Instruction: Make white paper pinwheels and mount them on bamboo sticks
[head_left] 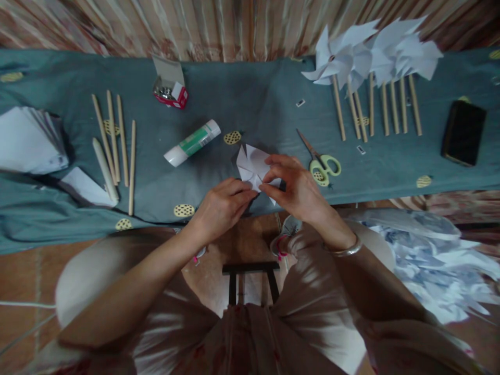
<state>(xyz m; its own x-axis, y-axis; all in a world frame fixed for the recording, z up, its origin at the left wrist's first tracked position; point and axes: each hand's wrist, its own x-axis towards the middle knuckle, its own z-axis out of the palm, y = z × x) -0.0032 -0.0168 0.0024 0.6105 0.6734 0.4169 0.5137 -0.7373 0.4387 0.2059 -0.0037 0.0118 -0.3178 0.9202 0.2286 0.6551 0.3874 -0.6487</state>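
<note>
A white paper piece (253,160) with cut flaps lies at the table's front edge, between my two hands. My left hand (224,205) pinches its lower left part, fingertips pressed together near the centre. On the right side, my right hand (291,185) has thumb and index finger closed on the paper close to its middle, with the other fingers curled. The fingertips hide part of the paper's lower edge. A glue stick (192,143) lies to the upper left, and scissors (320,164) with light green handles lie to the right.
Several paper pinwheels (375,54) on sticks lie at the back right, beside a dark phone (464,133). An open red box (171,94) stands at the back. Wooden sticks (122,140) and a paper stack (29,140) are left. A plastic bag (433,260) holds papers at lower right.
</note>
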